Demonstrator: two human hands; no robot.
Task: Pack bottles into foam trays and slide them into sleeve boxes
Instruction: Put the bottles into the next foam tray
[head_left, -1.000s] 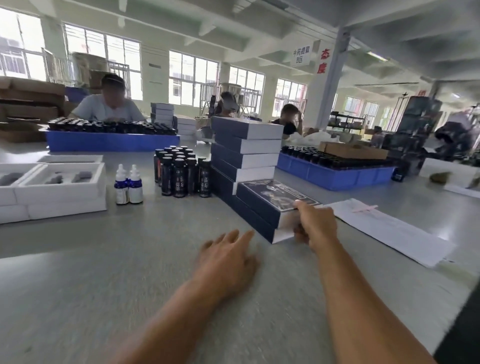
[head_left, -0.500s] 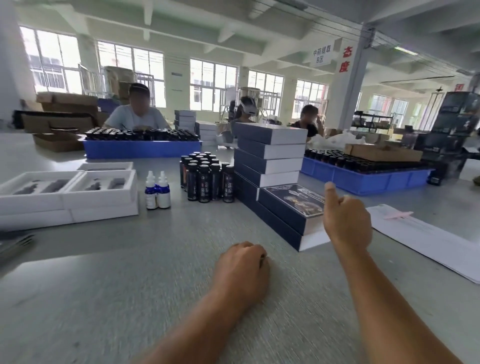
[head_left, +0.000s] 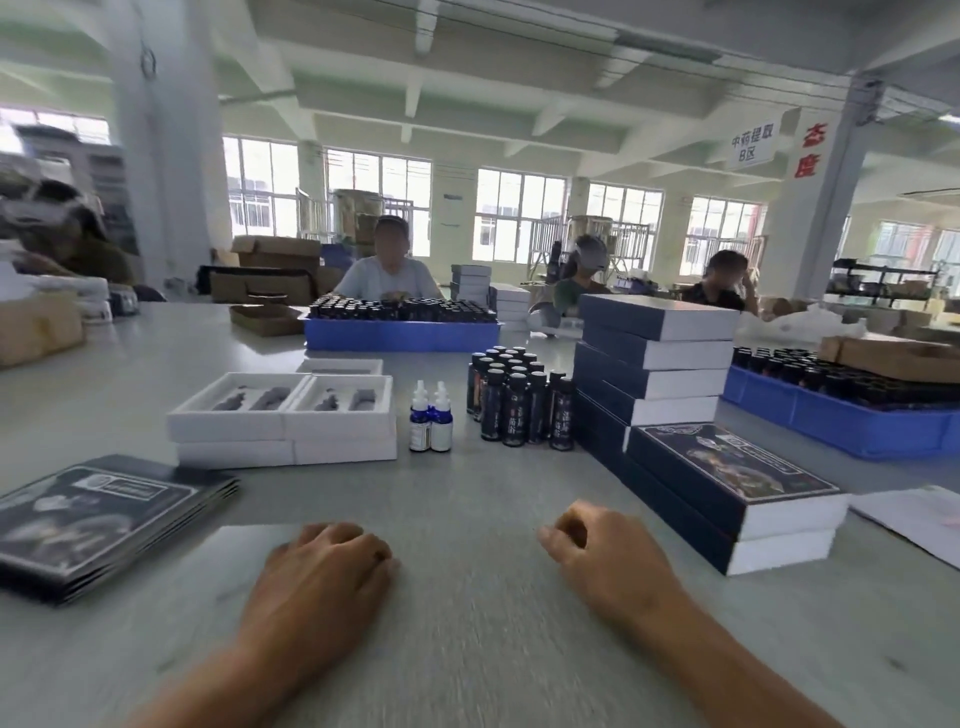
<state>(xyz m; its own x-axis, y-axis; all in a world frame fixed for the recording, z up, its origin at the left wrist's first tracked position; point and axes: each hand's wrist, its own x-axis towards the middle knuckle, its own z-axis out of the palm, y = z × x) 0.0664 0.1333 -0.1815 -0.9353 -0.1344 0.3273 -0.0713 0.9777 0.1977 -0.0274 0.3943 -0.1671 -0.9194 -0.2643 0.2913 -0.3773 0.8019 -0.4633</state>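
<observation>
Nearest, both hands rest idle on the grey surface (head_left: 467, 649), between cycles by the look of it; the left hand (head_left: 324, 577) lies knuckles-up with its grip loosely curled on nothing; the right hand (head_left: 605, 558) likewise has a loosely curled, empty grip. Flat sleeves (head_left: 104, 514) lie stacked at the left and packed boxes (head_left: 727, 499) at the right, probably so each hand reaches its own pile; beyond, foam trays (head_left: 283, 415) with open slots sit just beside two dropper bottles (head_left: 431, 421) and a cluster of dark bottles (head_left: 519, 400), all within an arm's reach; farther off stand blue crates (head_left: 402, 335).
</observation>
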